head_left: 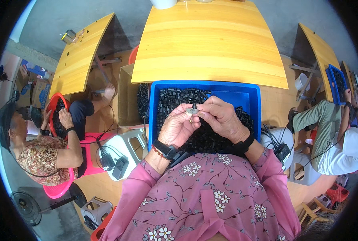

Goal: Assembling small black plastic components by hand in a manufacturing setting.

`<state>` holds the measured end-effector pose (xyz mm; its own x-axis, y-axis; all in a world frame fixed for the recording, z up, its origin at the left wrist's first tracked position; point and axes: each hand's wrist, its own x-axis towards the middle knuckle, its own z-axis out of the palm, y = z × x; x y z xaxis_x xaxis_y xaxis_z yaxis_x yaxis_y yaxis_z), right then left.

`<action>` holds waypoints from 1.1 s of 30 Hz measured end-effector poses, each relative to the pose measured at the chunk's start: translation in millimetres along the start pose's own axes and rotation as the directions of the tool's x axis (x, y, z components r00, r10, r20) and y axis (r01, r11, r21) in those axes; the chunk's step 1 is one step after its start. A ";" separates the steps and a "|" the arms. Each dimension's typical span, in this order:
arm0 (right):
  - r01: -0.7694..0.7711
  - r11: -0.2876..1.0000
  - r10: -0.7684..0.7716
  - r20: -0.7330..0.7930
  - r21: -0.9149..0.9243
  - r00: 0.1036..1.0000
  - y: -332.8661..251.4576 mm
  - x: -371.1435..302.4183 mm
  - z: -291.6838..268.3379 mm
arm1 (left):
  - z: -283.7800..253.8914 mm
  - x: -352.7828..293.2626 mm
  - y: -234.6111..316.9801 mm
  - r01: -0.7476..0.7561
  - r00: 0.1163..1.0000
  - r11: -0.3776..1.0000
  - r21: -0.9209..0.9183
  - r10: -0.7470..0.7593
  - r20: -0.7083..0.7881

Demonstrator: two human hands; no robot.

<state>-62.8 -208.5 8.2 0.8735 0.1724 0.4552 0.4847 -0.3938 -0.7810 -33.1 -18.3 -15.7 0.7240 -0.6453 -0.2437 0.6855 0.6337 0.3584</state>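
Observation:
My left hand [179, 127] and my right hand [224, 119] meet fingertip to fingertip over a blue plastic tray [206, 83]. Pinched between them is a small black part [194, 106]. A pale greyish bit [191, 111] shows beside it at my left fingertips, too small to name. The fingers of both hands are closed, and my right thumb and forefinger press against the black part. Under my hands the tray holds a heap of small black plastic parts [179, 100], its upper right portion showing bare blue bottom.
A yellow wooden table [211, 40] stands just beyond the tray. Left of it is a cardboard box [127, 94]. White stools [123, 154] with black adapters and cables flank me. On the left a person handles parts in a red basket [55, 98]; on the right another sits by a blue tray [336, 85].

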 end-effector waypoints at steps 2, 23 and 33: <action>-0.004 1.000 0.004 0.006 0.001 1.000 0.2 0.8 0.0 | 0.8 -0.3 0.9 -0.001 1.000 1.000 0.006 0.001 -0.004; -0.010 1.000 0.010 -0.001 -0.003 1.000 -1.2 1.9 5.1 | -1.8 -1.2 4.9 -0.036 0.999 0.999 0.000 0.036 -0.027; -0.006 1.000 0.006 -0.002 -0.006 1.000 -0.2 3.8 7.6 | -2.7 -0.7 5.2 -0.015 1.000 1.000 -0.027 0.015 -0.009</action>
<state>-59.2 -201.0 6.8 0.8762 0.1684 0.4515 0.4794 -0.4000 -0.7812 -29.8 -13.4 -16.1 0.7347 -0.6322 -0.2462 0.6764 0.6548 0.3372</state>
